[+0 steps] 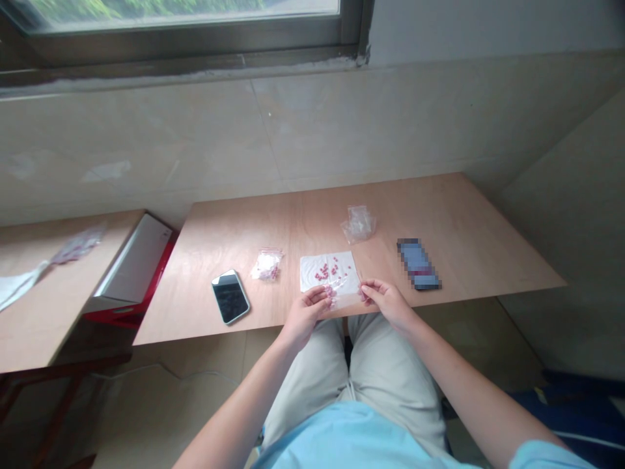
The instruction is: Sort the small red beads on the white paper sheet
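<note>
A white sheet [312,266] lies near the front edge of the table, with several small pinkish-red beads [323,271] scattered on it. At its near side is a clear plastic bag [346,300] with reddish bits at both ends. My left hand [306,309] pinches the left end of this bag, fingers closed. On the right, my right hand [388,302] has thumb and fingertips pressed together at the bag's other end. The fingertips partly cover what they grip.
A phone [231,298] and a small bag of pinkish pieces [267,264] lie to the left. Clear plastic bags [359,225] sit behind the sheet. A second, pixelated phone [418,264] is at the right. Another table [29,345] stands across a gap on the left.
</note>
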`<state>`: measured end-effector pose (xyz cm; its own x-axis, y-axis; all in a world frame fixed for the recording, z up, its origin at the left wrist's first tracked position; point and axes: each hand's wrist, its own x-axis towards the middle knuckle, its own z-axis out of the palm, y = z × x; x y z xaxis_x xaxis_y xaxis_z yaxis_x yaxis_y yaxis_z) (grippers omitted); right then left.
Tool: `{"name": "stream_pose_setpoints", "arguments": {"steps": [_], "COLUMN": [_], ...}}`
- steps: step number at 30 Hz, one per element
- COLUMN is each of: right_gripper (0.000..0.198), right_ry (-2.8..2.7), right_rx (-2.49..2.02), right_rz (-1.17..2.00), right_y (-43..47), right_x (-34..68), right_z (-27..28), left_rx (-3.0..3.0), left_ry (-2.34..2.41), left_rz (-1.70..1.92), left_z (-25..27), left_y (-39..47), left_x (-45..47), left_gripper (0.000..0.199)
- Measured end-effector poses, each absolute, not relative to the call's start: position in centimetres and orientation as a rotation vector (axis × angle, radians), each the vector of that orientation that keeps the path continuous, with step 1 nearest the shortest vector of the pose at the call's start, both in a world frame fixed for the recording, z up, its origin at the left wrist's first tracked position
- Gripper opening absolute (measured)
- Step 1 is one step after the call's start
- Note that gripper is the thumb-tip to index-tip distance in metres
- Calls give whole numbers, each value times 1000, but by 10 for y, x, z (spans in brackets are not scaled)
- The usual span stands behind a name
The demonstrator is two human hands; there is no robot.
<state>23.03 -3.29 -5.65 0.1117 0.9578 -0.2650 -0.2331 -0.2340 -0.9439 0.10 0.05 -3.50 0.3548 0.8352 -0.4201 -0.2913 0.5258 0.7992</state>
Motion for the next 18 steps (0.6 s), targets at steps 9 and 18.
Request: {"name": "stream_pose_setpoints", "arguments": {"steps": [9,18], "right_gripper": [45,41], "right_ry": [-878,-874], "right_rx": [-1331,-1315], "right_rz": [1430,1397], "right_y": [-33,-31], "right_x": [235,237], "right_z": [-57,-56], "left_rx": [889,879], "left_ry": [952,924], "left_rz": [814,789], "left_z": [-39,-41], "left_y": [1,-1], "left_x": [-1,1], "left_gripper": [46,48]}}
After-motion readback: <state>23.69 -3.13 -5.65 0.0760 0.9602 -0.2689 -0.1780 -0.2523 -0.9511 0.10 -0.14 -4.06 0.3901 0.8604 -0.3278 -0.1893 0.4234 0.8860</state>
